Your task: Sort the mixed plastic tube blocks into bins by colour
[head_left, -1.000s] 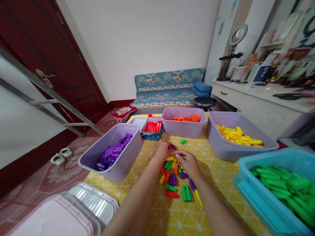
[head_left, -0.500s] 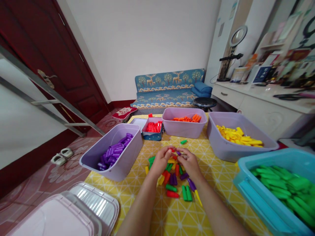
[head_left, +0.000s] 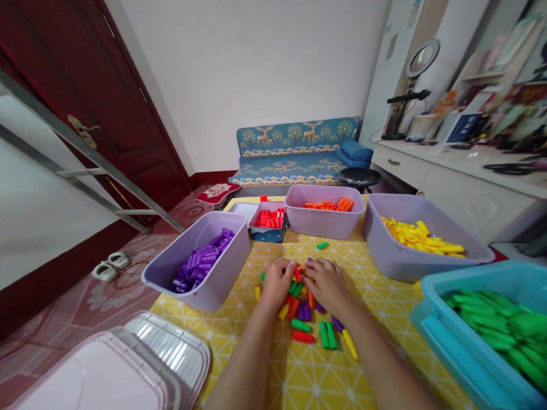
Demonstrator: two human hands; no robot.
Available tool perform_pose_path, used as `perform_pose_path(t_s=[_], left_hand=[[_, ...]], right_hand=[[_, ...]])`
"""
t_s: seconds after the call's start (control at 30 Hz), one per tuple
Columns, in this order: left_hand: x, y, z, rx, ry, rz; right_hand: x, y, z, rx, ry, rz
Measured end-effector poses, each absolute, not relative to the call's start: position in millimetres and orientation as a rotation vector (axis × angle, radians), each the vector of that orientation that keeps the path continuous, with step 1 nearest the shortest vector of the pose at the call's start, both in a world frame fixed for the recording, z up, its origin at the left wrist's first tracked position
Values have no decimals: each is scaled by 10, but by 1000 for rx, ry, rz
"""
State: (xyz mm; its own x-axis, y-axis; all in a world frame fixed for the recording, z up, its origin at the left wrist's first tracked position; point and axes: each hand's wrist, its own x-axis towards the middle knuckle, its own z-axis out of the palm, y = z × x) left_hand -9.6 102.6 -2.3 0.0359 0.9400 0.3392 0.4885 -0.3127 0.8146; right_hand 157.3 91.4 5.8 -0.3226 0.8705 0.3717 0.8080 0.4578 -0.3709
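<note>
A loose pile of small coloured plastic pieces lies on the yellow patterned cloth, among them a red piece, a purple piece and two green pieces side by side. My left hand rests at the pile's left edge, its fingers closed by a small red piece that it seems to pinch. Over the upper right of the pile, my right hand lies palm down with fingers spread, touching pieces; its palm hides some of them. One green piece lies apart, beyond my hands.
Around the pile stand a bin of purple pieces, a tin of red ones, a bin of orange ones, a bin of yellow ones and a turquoise bin of green ones. Lids lie at the front left.
Both hands have come down onto the pile from just above it. My right hand has turned flatter and spread over the pieces. The whole view has shifted slightly.
</note>
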Motion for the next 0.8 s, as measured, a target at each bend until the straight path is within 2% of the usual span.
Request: perform_pose_path(t_s=[0.13, 0.27, 0.4, 0.57, 0.7, 0.8], left_hand=[[-43, 989, 0, 2020, 1486, 1189], [0, 968, -8, 2012, 1499, 1145], [20, 954, 2, 2062, 1526, 1052], [26, 953, -2, 2067, 1566, 1028], [20, 954, -25, 2069, 1572, 1030], [17, 950, -20, 2091, 1555, 1017]], right_hand=[[1524, 890, 58, -1436, -2190, 110], [1561, 959, 69, -1414, -1883, 270], [1625, 994, 145, -1399, -1641, 643], [1797, 906, 272, -1306, -1921, 1205], [1934, 913, 404, -1267, -2095, 1141], [1903, 1033, 624, -1315, -1905, 1046]])
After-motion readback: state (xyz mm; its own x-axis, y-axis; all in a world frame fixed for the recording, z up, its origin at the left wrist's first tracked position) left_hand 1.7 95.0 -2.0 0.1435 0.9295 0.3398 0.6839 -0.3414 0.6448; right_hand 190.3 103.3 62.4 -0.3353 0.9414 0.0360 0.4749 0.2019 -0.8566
